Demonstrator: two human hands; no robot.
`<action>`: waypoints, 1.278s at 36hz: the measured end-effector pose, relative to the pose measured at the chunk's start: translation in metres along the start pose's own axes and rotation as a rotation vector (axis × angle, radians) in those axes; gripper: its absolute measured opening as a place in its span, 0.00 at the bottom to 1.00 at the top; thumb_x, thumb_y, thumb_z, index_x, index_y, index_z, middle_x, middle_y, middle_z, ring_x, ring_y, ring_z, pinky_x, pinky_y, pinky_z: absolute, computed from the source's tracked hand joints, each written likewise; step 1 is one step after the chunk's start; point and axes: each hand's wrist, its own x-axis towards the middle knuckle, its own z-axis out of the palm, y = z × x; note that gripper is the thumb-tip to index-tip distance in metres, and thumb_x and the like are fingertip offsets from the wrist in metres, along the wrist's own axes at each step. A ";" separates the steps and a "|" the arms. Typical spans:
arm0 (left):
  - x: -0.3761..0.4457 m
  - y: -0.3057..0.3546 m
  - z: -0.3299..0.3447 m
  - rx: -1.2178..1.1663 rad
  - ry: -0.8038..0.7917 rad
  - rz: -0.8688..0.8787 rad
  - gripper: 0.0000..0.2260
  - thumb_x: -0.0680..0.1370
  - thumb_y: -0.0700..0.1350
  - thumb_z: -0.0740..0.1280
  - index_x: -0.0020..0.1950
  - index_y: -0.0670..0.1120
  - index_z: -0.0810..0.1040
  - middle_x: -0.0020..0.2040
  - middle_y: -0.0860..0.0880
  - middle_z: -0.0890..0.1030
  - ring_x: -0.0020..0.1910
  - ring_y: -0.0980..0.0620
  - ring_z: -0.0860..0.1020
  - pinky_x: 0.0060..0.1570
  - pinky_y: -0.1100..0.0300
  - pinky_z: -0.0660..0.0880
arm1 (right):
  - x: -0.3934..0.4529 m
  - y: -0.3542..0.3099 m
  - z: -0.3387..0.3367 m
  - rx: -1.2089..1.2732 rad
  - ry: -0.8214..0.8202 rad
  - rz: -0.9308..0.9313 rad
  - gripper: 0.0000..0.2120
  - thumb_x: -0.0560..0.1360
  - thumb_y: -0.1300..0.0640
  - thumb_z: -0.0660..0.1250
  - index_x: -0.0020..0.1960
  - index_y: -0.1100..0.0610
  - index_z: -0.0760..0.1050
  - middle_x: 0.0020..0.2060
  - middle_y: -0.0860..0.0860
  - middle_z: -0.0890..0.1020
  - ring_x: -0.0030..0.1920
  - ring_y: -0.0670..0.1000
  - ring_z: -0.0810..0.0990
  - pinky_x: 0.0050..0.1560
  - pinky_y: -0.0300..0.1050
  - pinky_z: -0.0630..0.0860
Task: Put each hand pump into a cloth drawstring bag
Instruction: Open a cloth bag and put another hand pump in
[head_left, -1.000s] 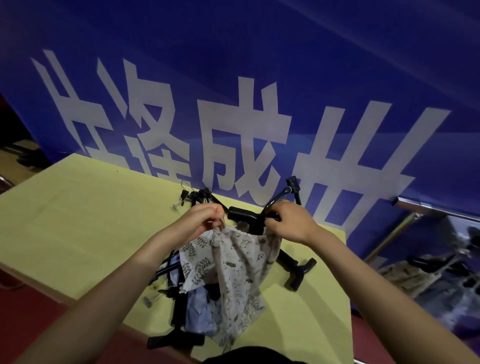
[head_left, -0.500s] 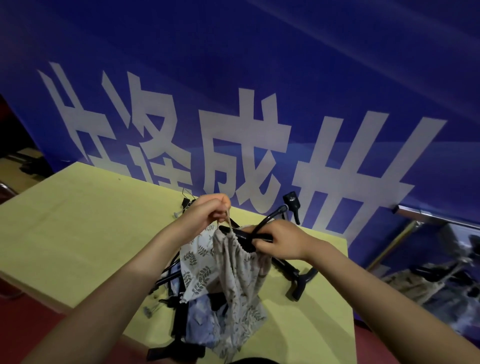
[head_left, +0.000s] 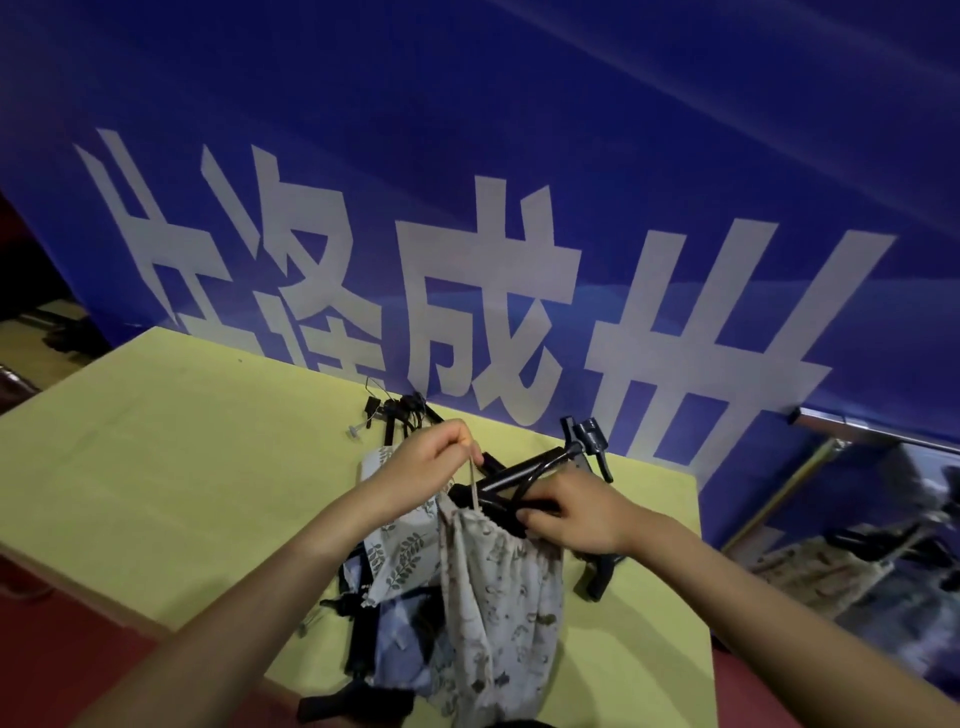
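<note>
**Cord up, neck gathered: the pump sits in the bag**

Both hands are up over the table (head_left: 156, 467) and both are busy. The left hand (head_left: 426, 462) is curled tight, pinching the drawstring (head_left: 472, 480), and that pale cord runs straight down from its fingers to the gathered mouth of the cloth drawstring bag (head_left: 498, 597). The bag hangs below and between the two hands, cream with a small dark print, its neck puckered and its body dropping toward the near table edge.

The right hand (head_left: 576, 512) sits just beside the bag's mouth, fingers curled and pinching at the gathered neck, against the black hand pump (head_left: 519, 475). The pump's shaft pokes up out of the opening and angles away beyond the right hand; the rest of it is hidden inside the cloth.

Under the left forearm lies a second bag with a green leaf print (head_left: 400, 551), and beneath the hanging bag a bluish cloth bag (head_left: 400, 649) rests on the table. More black pumps (head_left: 400, 415) lie beyond the left hand, near the table's far edge, and another black piece (head_left: 332, 704) lies under the bags at the near edge. Behind everything stands a blue banner (head_left: 519, 156) with big white characters.
</note>
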 end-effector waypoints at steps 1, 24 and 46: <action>-0.001 -0.002 0.000 0.012 0.008 0.004 0.11 0.80 0.38 0.58 0.38 0.46 0.71 0.46 0.53 0.81 0.27 0.58 0.66 0.33 0.61 0.65 | -0.002 -0.002 0.000 0.009 0.010 -0.025 0.17 0.73 0.44 0.56 0.41 0.55 0.77 0.35 0.49 0.80 0.35 0.50 0.75 0.40 0.51 0.74; 0.010 -0.007 0.009 0.657 -0.299 0.198 0.12 0.82 0.55 0.57 0.45 0.56 0.78 0.29 0.55 0.73 0.30 0.58 0.71 0.41 0.56 0.72 | -0.036 0.016 -0.029 -0.094 0.134 -0.068 0.22 0.74 0.48 0.62 0.67 0.46 0.72 0.52 0.44 0.82 0.45 0.38 0.75 0.45 0.34 0.71; 0.017 -0.012 0.013 0.532 -0.251 0.072 0.24 0.72 0.69 0.55 0.55 0.57 0.80 0.43 0.56 0.83 0.40 0.58 0.80 0.44 0.49 0.78 | -0.065 0.051 -0.027 0.616 0.165 0.380 0.06 0.75 0.63 0.70 0.47 0.54 0.85 0.40 0.47 0.85 0.41 0.43 0.81 0.43 0.35 0.75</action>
